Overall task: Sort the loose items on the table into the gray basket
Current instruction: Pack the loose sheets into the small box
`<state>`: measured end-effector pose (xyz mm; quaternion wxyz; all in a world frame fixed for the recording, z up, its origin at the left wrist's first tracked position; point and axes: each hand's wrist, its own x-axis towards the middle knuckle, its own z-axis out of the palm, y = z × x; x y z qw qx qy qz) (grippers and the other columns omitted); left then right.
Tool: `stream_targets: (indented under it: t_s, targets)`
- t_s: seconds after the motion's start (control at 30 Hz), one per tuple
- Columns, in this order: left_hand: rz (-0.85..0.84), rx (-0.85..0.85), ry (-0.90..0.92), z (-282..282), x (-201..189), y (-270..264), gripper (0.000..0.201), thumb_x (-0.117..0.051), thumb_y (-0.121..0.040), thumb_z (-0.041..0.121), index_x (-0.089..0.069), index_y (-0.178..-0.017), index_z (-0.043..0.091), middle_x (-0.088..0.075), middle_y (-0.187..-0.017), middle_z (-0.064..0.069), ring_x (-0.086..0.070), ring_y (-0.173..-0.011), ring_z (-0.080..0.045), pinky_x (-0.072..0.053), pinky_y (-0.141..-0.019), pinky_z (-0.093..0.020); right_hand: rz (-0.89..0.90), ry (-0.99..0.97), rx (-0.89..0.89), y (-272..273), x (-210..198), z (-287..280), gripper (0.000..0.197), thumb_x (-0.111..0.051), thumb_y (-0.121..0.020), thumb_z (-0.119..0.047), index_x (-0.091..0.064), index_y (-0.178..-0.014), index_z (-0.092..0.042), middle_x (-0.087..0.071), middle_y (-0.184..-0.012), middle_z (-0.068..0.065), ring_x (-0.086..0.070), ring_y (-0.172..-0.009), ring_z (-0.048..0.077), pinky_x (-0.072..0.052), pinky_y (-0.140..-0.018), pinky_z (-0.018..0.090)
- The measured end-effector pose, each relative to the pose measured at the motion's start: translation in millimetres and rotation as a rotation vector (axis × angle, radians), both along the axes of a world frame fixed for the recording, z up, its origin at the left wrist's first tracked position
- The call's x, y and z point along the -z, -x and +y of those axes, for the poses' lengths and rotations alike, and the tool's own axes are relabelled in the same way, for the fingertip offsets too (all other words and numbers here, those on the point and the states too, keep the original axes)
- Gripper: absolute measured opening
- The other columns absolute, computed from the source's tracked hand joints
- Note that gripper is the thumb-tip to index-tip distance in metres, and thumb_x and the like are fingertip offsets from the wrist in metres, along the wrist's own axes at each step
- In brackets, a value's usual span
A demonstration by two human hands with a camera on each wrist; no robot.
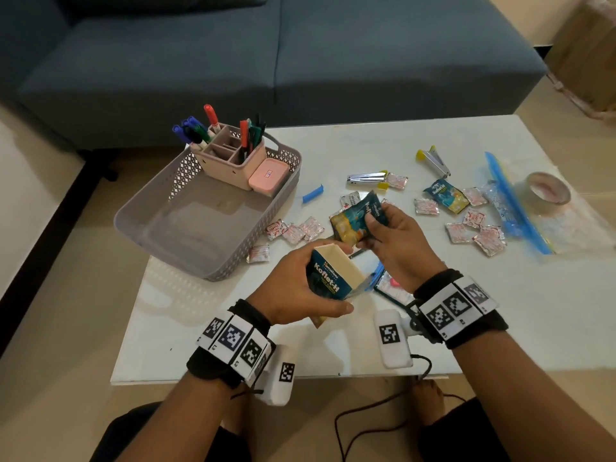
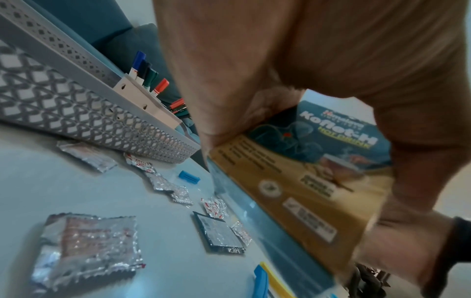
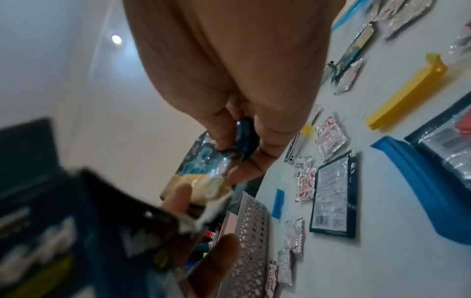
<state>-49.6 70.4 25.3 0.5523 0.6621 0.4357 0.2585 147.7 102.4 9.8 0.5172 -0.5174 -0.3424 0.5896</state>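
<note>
The left hand (image 1: 296, 288) grips the open Koflet-H carton (image 1: 333, 275), mouth tilted up to receive; the right hand (image 1: 393, 241) pinches 1 blue-yellow sachet (image 1: 356, 218) just above it, likely for packing; the gray basket (image 1: 160, 225) sits nearby to the left, foil packets (image 1: 295, 231) scattered beside it

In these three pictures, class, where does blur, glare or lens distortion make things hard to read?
Head view: mostly sharp, though the wide lens bends the table edges, and the box print reads clearly. Left wrist view: the foil sachet nearest the lens is smeared and glinting. Right wrist view: the box in front is badly blurred, its lettering unreadable; a ceiling light glares upper left.
</note>
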Motion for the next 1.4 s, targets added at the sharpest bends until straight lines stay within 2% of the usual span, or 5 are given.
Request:
stream_targets:
  t_s: [0.3,0.5,0.87,1.17,1.4]
  targets:
    - [0.324,-0.199,-0.294,7.5,13.5,13.3,0.078,-0.087,-0.057,0.033,-0.047,-0.124,0.026,-0.057,-0.115,0.007,-0.060,-0.102,-0.013,-0.057,-0.085,-0.034,-0.318,-0.328,0.219,-4.6,-47.8,-20.1,0.013,-0.050,-0.100,-0.008,-0.056,-0.112,-0.010,-0.067,-0.098,-0.004,-0.061,-0.080,0.000,-0.049,-0.068,0.017]
    - [0.345,-0.293,-0.314,9.3,14.0,7.7,0.077,-0.084,-0.056,0.035,-0.046,-0.123,0.028,-0.057,-0.112,0.009,-0.060,-0.097,-0.010,-0.057,-0.082,-0.035,-0.325,-0.341,0.125,36.5,-22.1,-37.8,0.012,-0.053,-0.100,-0.009,-0.059,-0.109,-0.012,-0.069,-0.103,0.007,-0.067,-0.095,0.019,-0.056,-0.083,0.034]
    - [0.434,-0.161,-0.229,7.8,12.5,11.4,0.071,-0.080,-0.055,0.041,-0.047,-0.117,0.028,-0.061,-0.104,0.010,-0.063,-0.092,-0.008,-0.059,-0.076,-0.036,-0.847,-0.469,-0.049,32.4,3.1,-32.5,0.016,-0.061,-0.096,-0.021,-0.062,-0.111,-0.016,-0.064,-0.095,-0.010,-0.058,-0.083,0.004,-0.044,-0.070,0.012]
    - [0.440,-0.211,-0.092,16.3,9.0,33.5,0.064,-0.086,-0.059,0.031,-0.055,-0.114,0.025,-0.068,-0.096,0.010,-0.066,-0.086,-0.008,-0.058,-0.080,-0.037,-1.191,-0.044,-0.140,-23.4,23.6,7.8,0.032,-0.060,-0.095,-0.039,-0.069,-0.112,-0.014,-0.069,-0.107,0.001,-0.061,-0.094,0.017,-0.044,-0.084,0.027]
    - [0.133,-0.490,-0.131,26.5,-1.3,44.9,0.072,-0.090,-0.062,0.017,-0.053,-0.123,0.024,-0.066,-0.099,0.014,-0.065,-0.086,0.003,-0.053,-0.072,-0.011,-1.458,0.206,-0.224,-2.7,44.8,36.9,0.065,-0.062,-0.079,-0.069,-0.060,-0.099,-0.008,-0.059,-0.106,0.014,-0.060,-0.094,0.029,-0.045,-0.071,0.033]
